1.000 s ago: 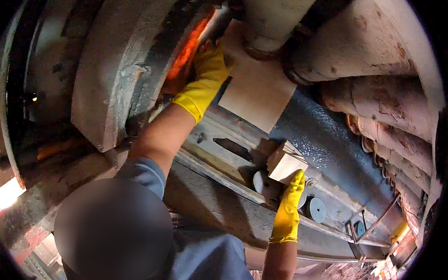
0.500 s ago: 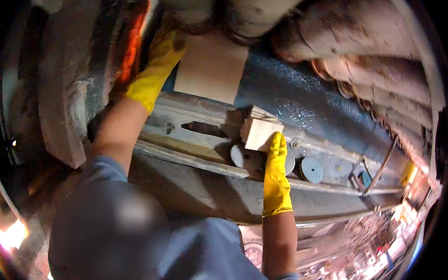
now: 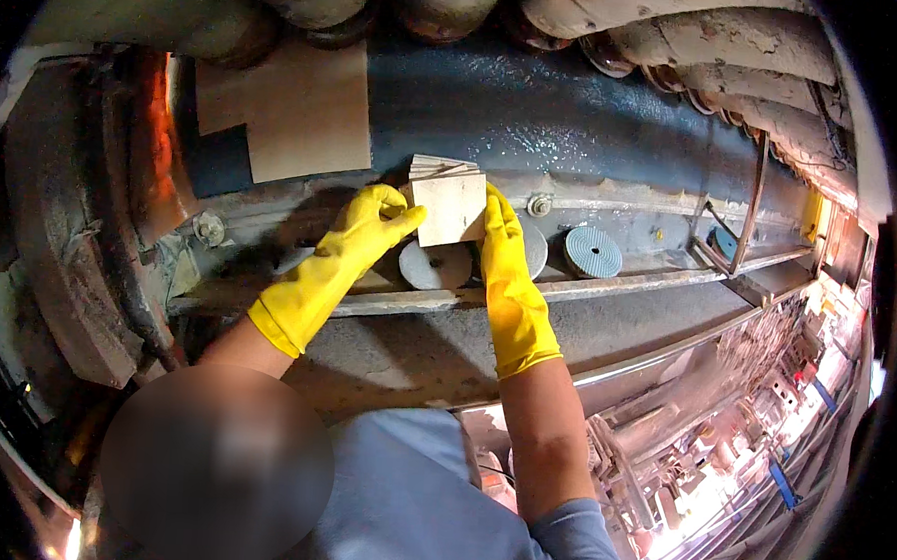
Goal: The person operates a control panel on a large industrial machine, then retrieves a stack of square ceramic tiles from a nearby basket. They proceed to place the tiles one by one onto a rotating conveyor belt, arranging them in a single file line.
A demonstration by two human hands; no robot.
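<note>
My right hand (image 3: 507, 248), in a yellow rubber glove, is closed on the right edge of a small stack of pale square tiles (image 3: 451, 208). The tiles are slightly fanned at the top. At the stack's left edge is my gloved left hand (image 3: 366, 231), fingers curled and thumb against the tiles. Beyond the left hand, flat tan tiles (image 3: 311, 109) lie together on a dark blue conveyor belt (image 3: 426, 104). Their block has a square notch at its near left corner.
Below the stack are round grey discs (image 3: 424, 266) and a ridged blue-green disc (image 3: 593, 252) along a metal rail (image 3: 659, 281). Thick dusty rollers or pipes (image 3: 679, 50) overhang the belt's far side. An orange glow (image 3: 162, 132) shows at left; a metal bracket (image 3: 739, 228) stands at right.
My left hand has come back from the tiles on the belt to the stack. The right hand still holds the stack. The whole view has shifted.
</note>
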